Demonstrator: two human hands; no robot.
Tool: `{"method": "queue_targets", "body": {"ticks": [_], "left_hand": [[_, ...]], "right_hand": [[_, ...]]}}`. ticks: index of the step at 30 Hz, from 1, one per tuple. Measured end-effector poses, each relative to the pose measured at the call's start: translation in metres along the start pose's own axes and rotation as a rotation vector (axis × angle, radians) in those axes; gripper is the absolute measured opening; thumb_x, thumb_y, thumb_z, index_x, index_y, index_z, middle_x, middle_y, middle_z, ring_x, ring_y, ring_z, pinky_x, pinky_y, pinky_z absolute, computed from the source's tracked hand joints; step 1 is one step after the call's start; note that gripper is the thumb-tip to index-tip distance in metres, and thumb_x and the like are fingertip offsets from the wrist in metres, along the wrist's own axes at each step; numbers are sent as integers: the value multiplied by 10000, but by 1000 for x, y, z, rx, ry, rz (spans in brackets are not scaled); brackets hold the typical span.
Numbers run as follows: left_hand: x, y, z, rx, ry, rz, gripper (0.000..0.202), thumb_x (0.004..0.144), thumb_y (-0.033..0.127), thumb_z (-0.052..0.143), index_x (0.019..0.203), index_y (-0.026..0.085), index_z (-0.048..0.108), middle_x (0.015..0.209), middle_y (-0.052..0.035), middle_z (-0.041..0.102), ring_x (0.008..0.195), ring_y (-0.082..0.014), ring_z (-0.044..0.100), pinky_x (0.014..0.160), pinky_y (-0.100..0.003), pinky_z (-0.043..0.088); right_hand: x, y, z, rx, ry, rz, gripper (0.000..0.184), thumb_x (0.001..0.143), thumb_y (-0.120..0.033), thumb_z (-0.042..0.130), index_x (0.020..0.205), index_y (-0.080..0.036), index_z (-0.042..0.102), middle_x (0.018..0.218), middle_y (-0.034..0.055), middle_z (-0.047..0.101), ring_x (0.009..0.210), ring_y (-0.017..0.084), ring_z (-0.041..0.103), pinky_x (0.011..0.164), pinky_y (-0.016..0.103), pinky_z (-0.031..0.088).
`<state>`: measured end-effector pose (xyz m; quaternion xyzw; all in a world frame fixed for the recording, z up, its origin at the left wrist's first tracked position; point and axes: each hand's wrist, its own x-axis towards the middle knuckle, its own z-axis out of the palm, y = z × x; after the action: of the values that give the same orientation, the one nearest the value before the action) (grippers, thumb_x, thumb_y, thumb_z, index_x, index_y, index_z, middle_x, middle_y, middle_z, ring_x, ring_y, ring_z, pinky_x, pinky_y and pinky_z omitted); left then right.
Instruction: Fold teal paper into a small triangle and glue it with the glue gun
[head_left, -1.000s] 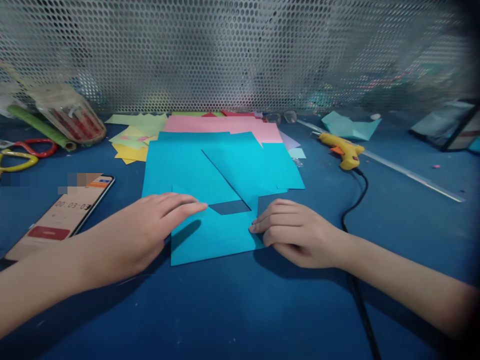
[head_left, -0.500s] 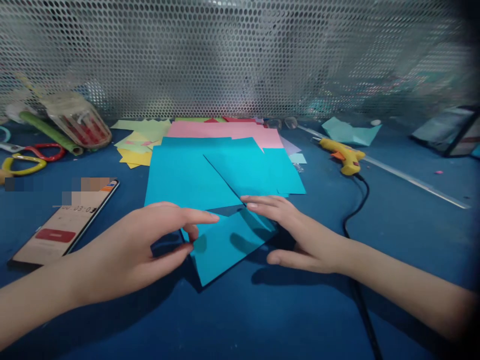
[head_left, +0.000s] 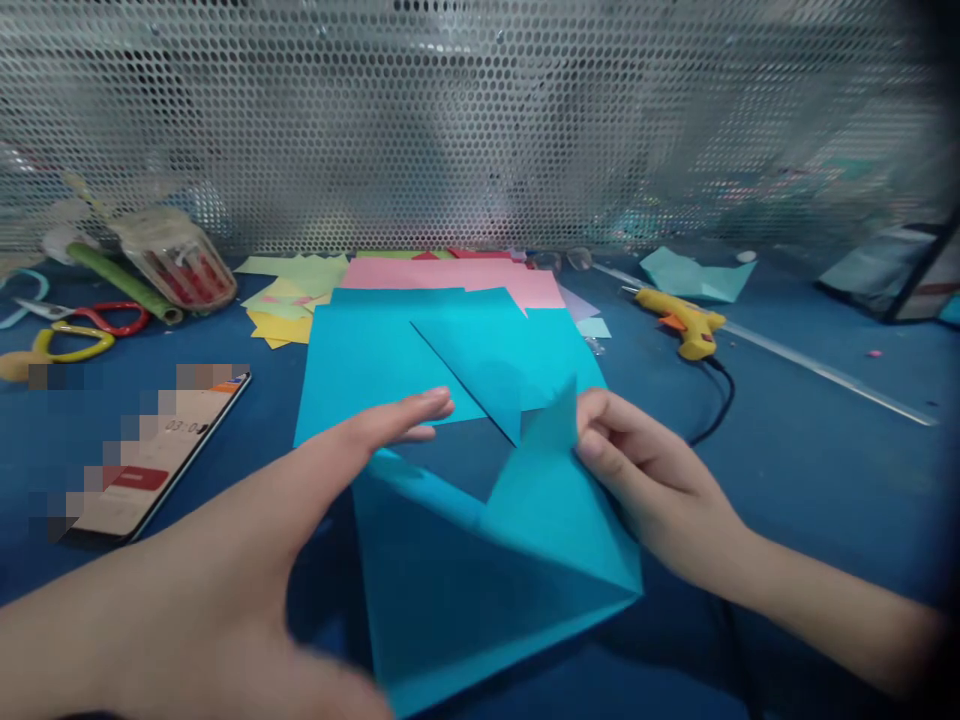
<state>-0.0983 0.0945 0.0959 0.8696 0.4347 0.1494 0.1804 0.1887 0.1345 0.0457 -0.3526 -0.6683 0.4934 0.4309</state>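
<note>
A folded sheet of bright blue paper [head_left: 480, 580] is raised and tilted above the front of the table, its creased flap standing up on the right. My right hand [head_left: 652, 470] pinches that flap near its top edge between thumb and fingers. My left hand [head_left: 300, 540] is spread wide at the paper's left side, thumb and fingers well apart; whether its thumb touches the lower corner I cannot tell. Behind the hands lies a stack of blue sheets [head_left: 382, 360], a loose pointed blue corner resting over it.
Pink sheets [head_left: 442, 272] and yellow-green scraps [head_left: 285, 310] lie behind. A phone [head_left: 165, 450], scissors [head_left: 82, 340] and a tipped jar [head_left: 180, 260] are at left. A yellow glue gun [head_left: 690, 325] with its cord, a clear ruler [head_left: 825, 365] and a folded pale paper [head_left: 697, 275] are at right.
The folded blue paper has been lifted and turned towards me, opening its flap. My right hand has closed on it, while my left hand has come nearer and spread.
</note>
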Motion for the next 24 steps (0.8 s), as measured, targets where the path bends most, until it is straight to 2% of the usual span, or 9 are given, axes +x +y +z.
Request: {"method": "queue_targets", "body": {"ticks": [2, 4, 6, 9, 12, 15, 19, 21, 24], "left_hand": [[6, -6, 3, -70, 47, -13, 700, 881, 614, 594, 1481, 453, 272, 1418, 24, 564, 1215, -231, 605, 908, -312, 568], [10, -12, 6, -113, 93, -52, 445, 976, 445, 522, 1405, 470, 408, 1299, 68, 648, 1089, -178, 671, 870, -267, 573], [11, -16, 6, -117, 111, -85, 399, 983, 415, 506, 1376, 470, 465, 1266, 81, 668, 1051, -173, 684, 876, -266, 567], [9, -20, 3, -103, -11, -103, 446, 980, 438, 498, 1410, 520, 413, 1361, 102, 609, 1165, -196, 635, 951, -308, 533], [6, -23, 0, -108, -235, -96, 485, 985, 379, 473, 1409, 585, 359, 1380, 144, 584, 1197, -175, 613, 987, -331, 508], [4, -28, 3, -86, -377, -115, 512, 974, 346, 468, 1397, 609, 353, 1346, 154, 606, 1184, -169, 620, 972, -342, 522], [3, -27, 9, 9, -308, -140, 551, 937, 368, 510, 1445, 516, 356, 1441, 70, 535, 1296, -241, 531, 1013, -410, 494], [3, -21, 11, 19, -252, -108, 534, 922, 324, 532, 1419, 484, 417, 1461, 55, 509, 1301, -229, 523, 1011, -363, 498], [5, -7, 14, -8, -241, 4, 464, 880, 207, 561, 1289, 427, 571, 1388, 54, 573, 1191, -181, 610, 961, -273, 527]], "right_hand": [[2, 2, 1, 190, -11, 203, 306, 926, -512, 603, 834, -232, 518, 643, -65, 371, 531, 94, 340, 476, 196, 335], [4, 4, -1, 350, -88, 353, 315, 863, -497, 696, 863, -237, 517, 669, -66, 412, 561, 87, 393, 512, 185, 376], [6, 6, -4, 478, -180, 436, 365, 791, -457, 781, 1000, -261, 556, 753, -57, 490, 607, 79, 456, 561, 184, 414], [7, 6, -9, 553, -275, 472, 676, 758, -475, 793, 1339, -322, 483, 854, -40, 542, 649, 80, 525, 597, 200, 454], [5, 5, -7, 504, -369, 450, 851, 784, -411, 784, 1490, -378, 310, 851, -49, 538, 630, 82, 558, 570, 204, 483], [2, 2, 1, 323, -461, 420, 724, 852, -249, 716, 1473, -366, 362, 807, -57, 501, 593, 69, 554, 537, 188, 487], [-2, -1, 9, -90, -438, 226, 334, 913, -129, 522, 1184, -250, 675, 831, -5, 523, 567, 59, 488, 518, 189, 443], [-3, -1, 11, -243, -385, 95, 326, 876, -75, 486, 1040, -203, 737, 834, 23, 539, 587, 73, 485, 501, 190, 410], [-4, 2, 13, -361, -315, 1, 334, 864, -62, 462, 1000, -173, 746, 766, 28, 547, 585, 92, 495, 486, 191, 400]]}}
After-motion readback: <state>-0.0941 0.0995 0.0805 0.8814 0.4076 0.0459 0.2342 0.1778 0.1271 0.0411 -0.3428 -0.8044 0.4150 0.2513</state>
